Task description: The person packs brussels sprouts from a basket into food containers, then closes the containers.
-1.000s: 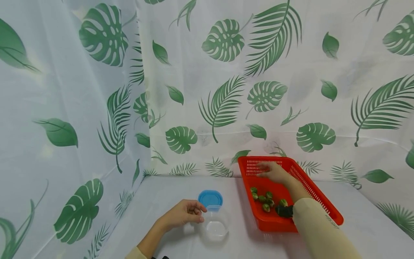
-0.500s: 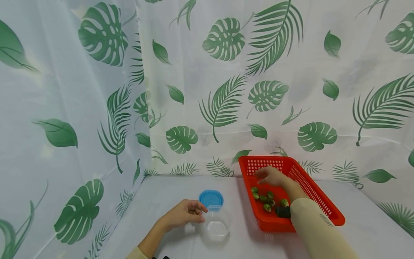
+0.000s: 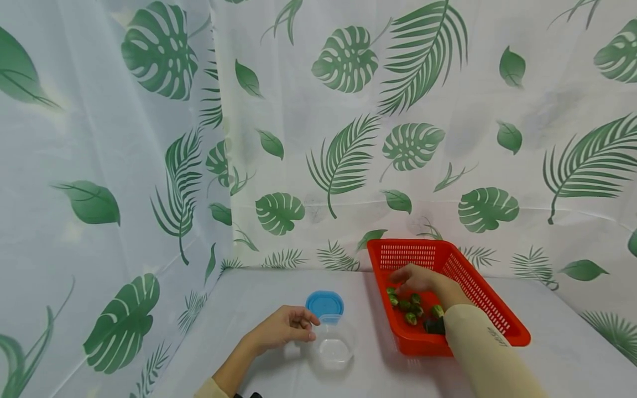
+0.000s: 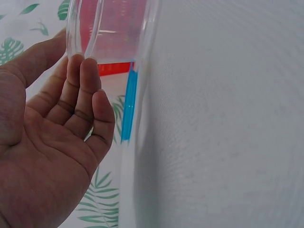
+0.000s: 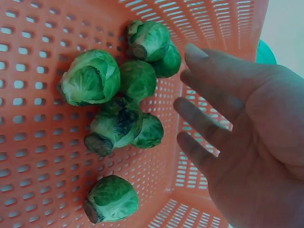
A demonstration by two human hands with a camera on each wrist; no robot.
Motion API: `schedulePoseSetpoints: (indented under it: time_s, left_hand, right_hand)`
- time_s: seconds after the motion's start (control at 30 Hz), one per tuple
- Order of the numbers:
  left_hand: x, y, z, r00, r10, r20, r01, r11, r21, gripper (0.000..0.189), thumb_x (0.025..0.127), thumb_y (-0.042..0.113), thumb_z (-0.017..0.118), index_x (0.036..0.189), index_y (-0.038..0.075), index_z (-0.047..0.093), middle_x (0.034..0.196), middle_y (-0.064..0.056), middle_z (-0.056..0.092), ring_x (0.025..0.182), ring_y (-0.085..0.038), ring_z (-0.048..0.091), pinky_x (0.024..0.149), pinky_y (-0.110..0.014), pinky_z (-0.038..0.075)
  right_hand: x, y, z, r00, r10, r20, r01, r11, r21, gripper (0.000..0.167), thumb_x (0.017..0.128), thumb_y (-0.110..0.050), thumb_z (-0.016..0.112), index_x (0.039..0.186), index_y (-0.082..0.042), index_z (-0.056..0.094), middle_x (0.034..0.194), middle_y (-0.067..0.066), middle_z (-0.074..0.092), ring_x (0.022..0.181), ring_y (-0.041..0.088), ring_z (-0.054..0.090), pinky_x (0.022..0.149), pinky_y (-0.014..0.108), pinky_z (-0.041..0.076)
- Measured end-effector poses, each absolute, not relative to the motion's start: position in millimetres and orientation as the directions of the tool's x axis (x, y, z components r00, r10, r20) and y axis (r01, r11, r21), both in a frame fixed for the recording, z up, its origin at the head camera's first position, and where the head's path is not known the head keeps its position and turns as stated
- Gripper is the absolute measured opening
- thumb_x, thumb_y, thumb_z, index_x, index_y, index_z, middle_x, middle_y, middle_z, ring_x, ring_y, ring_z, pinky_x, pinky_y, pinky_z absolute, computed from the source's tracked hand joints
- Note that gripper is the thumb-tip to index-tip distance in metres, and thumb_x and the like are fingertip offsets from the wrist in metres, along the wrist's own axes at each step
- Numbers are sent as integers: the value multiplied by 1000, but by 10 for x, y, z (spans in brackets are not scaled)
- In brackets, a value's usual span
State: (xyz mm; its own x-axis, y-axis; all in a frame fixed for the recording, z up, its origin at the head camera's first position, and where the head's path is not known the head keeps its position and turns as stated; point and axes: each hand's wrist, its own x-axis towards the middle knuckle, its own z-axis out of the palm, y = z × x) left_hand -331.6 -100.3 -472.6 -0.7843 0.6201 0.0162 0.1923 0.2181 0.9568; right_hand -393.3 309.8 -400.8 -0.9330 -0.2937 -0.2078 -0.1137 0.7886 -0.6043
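Note:
My left hand (image 3: pixel 278 330) is at the left side of a clear plastic container (image 3: pixel 334 351). Its loosely bent fingertips touch the container's rim (image 4: pixel 97 42) in the left wrist view. Inside a red plastic basket (image 3: pixel 423 348), my right hand (image 3: pixel 420 279) reaches down with thumb and fingers spread and nothing between them. Several Brussels sprouts (image 3: pixel 410 318) lie on the basket floor. From the right wrist, the fingertips are close beside the nearest pair, including one sprout (image 5: pixel 151 40) with a brown cut stem. Another sprout (image 5: pixel 114 198) lies apart from the group.
A blue lid (image 3: pixel 324 304) lies flat on the white table (image 3: pixel 269 293) just behind the container. The basket stands to the right, close to the leaf-printed curtain (image 3: pixel 343 166). A second curtain side (image 3: pixel 119 249) runs along the left.
My right hand has come down and slightly nearer in the basket, closer to the sprouts at its left side. My left hand and the container stay where they were.

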Motion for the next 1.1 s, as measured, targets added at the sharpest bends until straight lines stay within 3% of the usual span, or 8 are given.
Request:
schedulePoseSetpoints:
  time_s: [0.23,0.77,1.1]
  left_hand:
    - [-3327,-1002,-4745,-783,621,11,190,222,956,35,92,10,79,122,-5,69,91,2,67,86,-13,59,71,-22,49]
    - [-3295,-997,-4708,-781,624,19,195,215,957,35,93,9,78,123,-6,68,91,3,66,86,-12,59,71,-20,49]
    - [-3300,-994,-4712,-780,626,22,197,211,958,35,92,9,78,122,-6,68,90,3,65,84,-12,58,70,-20,48]
  right_hand:
    - [-3914,3085,-4009,-920,-302,-248,-97,792,-603,50,94,-14,74,143,-11,64,142,14,64,124,30,62,107,61,48]
    - [-3937,3092,-4007,-920,-313,-237,-113,790,-602,47,93,-11,75,139,-4,66,127,14,72,110,27,70,102,59,52]
    - [-3961,3085,-4015,-937,-278,-212,-112,812,-573,37,92,-13,79,128,-10,74,119,7,73,103,23,68,99,57,55]
